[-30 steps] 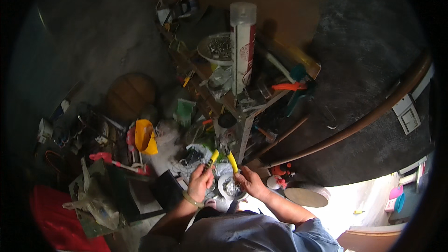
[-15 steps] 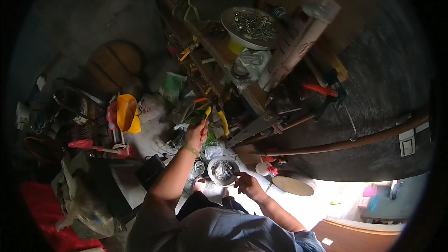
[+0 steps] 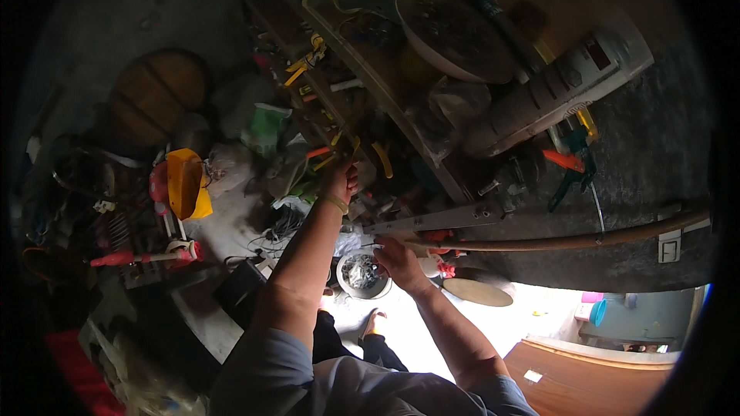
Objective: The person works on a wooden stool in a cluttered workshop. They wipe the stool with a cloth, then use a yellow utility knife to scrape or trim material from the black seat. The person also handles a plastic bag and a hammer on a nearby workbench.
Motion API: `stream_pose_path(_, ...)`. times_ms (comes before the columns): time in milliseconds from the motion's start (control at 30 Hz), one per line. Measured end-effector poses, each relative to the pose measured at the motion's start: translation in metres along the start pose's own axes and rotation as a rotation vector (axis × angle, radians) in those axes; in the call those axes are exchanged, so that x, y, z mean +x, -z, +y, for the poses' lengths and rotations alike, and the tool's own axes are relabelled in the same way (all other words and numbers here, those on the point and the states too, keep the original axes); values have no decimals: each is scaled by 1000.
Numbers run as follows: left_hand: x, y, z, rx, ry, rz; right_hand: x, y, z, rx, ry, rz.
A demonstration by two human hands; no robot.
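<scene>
My left hand [image 3: 341, 180] reaches up to the tool rack, its fingers closed around the yellow handle of a tool that looks like pliers. A second curved yellow handle [image 3: 383, 160] stands out just to the right of it. The tool's head is lost in the dark clutter. My right hand [image 3: 398, 260] is lower down, beside the rim of a round bowl [image 3: 341, 277] filled with small metal pieces [image 3: 361, 271]. Its fingers are curled together; whatever they hold, if anything, is too small to make out.
A wooden shelf edge [image 3: 370, 91] carries a large dish of metal hardware [image 3: 455, 35] and a clear-ended tube [image 3: 570, 85]. A metal bar [image 3: 439, 219] and long wooden pole [image 3: 539, 245] cross on the right. A yellow container [image 3: 187, 185] and cables stand left.
The view has shifted, moving the shelf dish and tube right. My left hand stays at the yellow handle, slightly higher in view. My right hand has risen beside the bowl.
</scene>
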State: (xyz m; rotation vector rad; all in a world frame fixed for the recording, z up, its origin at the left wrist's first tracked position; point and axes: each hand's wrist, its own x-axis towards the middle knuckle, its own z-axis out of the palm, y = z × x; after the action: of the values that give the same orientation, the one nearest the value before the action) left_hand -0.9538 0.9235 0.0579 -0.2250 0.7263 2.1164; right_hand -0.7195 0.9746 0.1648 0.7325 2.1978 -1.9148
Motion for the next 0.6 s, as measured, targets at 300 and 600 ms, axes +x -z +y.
stream_pose_path(300, 43, -10, 0, -27, -44, 94, 14, -1, 7, 77, -53, 4)
stream_pose_path(600, 106, 16, -8, 113, 35, 148, -2, 9, 7, 75, -149, 25)
